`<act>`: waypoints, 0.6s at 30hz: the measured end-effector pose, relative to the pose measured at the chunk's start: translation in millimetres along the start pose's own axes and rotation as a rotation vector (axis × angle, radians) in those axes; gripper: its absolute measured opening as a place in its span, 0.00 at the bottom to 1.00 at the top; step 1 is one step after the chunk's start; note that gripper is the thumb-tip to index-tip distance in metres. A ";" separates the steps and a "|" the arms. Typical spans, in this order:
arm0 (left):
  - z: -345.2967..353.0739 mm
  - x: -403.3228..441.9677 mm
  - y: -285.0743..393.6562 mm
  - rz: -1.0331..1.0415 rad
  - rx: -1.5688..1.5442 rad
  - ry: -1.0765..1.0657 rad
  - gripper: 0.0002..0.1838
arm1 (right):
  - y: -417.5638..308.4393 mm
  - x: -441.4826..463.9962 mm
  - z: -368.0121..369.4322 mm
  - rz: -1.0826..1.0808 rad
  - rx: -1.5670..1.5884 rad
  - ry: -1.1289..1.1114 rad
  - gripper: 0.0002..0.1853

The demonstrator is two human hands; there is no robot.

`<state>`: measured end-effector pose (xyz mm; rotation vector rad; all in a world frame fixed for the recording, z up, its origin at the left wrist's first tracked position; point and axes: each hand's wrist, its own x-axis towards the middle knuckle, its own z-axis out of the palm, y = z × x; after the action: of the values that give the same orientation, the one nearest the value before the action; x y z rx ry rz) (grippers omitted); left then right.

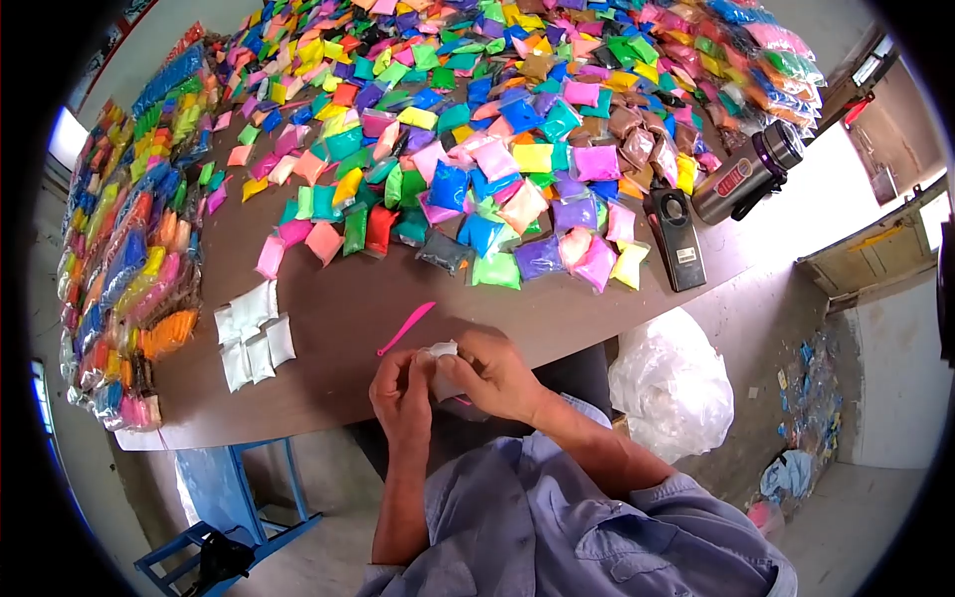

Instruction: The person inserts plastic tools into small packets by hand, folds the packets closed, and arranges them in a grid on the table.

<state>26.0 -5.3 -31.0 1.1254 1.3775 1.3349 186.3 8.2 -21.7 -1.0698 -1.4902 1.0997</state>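
Packet (pixel 446 386), white, sits just below frame centre, its top edge pinched between fingers of our left hand (pixel 400 398) and right hand (pixel 492 376); we seem to be working that edge; the next move likely calls for steady fingertip pressure.

About six white packets (pixel 259 355), one flask (pixel 738 177)

Free tabletop (pixel 343 303) ahead of the grip (pixel 443 360) except a pink tool (pixel 406 329) close by, coloured packets (pixel 494 157) as barrier beyond.
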 end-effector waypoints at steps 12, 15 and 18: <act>5.1 -3.9 20.1 -0.055 0.067 -0.179 0.13 | 12.2 -2.1 9.0 -0.063 0.074 0.144 0.06; 5.3 -1.5 11.5 -0.005 0.077 -0.149 0.11 | 9.8 -2.3 8.8 -0.067 0.001 0.142 0.07; 3.0 -2.1 2.4 0.085 0.147 -0.080 0.12 | -2.3 -2.1 8.5 -0.035 -0.123 0.090 0.09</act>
<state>29.4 -6.8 -28.7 1.3344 1.4005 1.2507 178.0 4.7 -21.0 -1.1580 -1.5146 0.9333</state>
